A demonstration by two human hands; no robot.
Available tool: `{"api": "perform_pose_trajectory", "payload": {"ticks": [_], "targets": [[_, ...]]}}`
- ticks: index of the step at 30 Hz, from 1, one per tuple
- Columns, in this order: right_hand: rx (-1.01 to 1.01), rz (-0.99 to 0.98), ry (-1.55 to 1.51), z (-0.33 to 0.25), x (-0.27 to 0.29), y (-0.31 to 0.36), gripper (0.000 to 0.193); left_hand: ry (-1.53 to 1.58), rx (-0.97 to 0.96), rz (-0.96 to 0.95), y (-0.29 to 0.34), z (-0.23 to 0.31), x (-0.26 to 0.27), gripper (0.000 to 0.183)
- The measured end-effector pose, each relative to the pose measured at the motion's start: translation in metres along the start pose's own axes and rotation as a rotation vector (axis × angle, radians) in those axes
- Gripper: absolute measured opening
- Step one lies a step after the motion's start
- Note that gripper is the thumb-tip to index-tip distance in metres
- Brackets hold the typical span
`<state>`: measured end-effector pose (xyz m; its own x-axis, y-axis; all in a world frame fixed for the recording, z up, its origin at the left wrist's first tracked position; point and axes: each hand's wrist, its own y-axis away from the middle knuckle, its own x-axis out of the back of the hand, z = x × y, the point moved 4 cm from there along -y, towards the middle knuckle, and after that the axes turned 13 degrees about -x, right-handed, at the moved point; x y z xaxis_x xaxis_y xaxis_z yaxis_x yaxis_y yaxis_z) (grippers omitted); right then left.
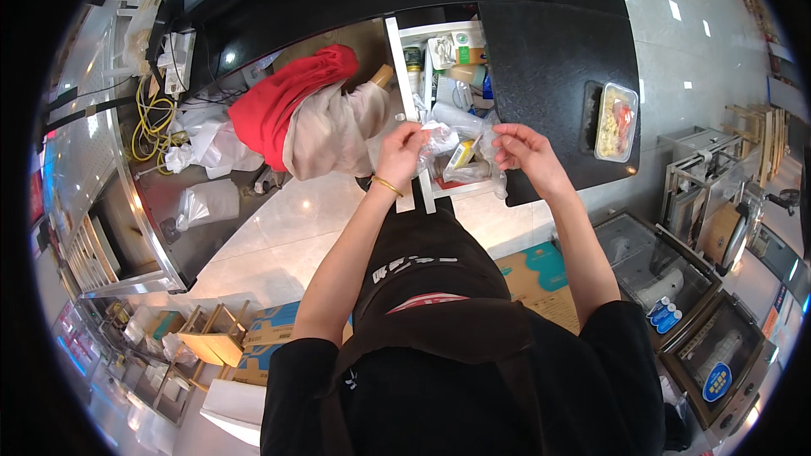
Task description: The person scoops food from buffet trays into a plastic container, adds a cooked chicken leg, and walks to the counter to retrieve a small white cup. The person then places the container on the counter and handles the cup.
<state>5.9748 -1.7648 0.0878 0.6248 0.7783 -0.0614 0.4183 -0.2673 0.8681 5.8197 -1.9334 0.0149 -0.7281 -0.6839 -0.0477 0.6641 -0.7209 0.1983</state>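
The left hand (399, 157) and right hand (534, 157), fingertips pinched nearly closed, hold a clear plastic bag (487, 150) over the open drawer (403, 76); a yellow box (462, 154) lies midway between, slanting away rightward.

Crinkly clear plastic bag (492, 152): colourless, see-thru, w/ whitish shine. Small yel-&-wht box (462, 154). Straight-edged wht drawer frame (404, 76). Flat blk tabletop (541, 59). Bunched red cloth (283, 101), plain; bunched off-wht cloth (329, 137), also plain. Rect. clear plastic food tub (617, 124): yel contents, red-orange patch. Coiled yel cable (142, 122). Dk cloth apron (443, 338) w/ wht print; blk short-sleeved shirt (625, 346). Flat tan cardboard (522, 283) w/ teal patch. Round blue sticker (717, 382) w/ yel squares. Lt-grey tiled floor (279, 232).
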Motion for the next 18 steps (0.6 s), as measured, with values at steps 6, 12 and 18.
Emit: {"api": "perform_pose_trajectory", "payload": {"ticks": [6,12,18], "targets": [[0.563,0.385,0.574,-0.015,-0.025,0.010,0.016,0.515,0.313,0.100,0.000,-0.013,0.001,0.007],[0.514,0.368,1.005,-0.021,-0.064,-0.020,0.017,0.583,0.428,0.134,-0.006,-0.011,0.005,0.007],[0.511,0.352,1.001,-0.003,-0.068,-0.036,0.023,0.634,0.383,0.084,0.002,-0.005,0.012,0.008]]}}
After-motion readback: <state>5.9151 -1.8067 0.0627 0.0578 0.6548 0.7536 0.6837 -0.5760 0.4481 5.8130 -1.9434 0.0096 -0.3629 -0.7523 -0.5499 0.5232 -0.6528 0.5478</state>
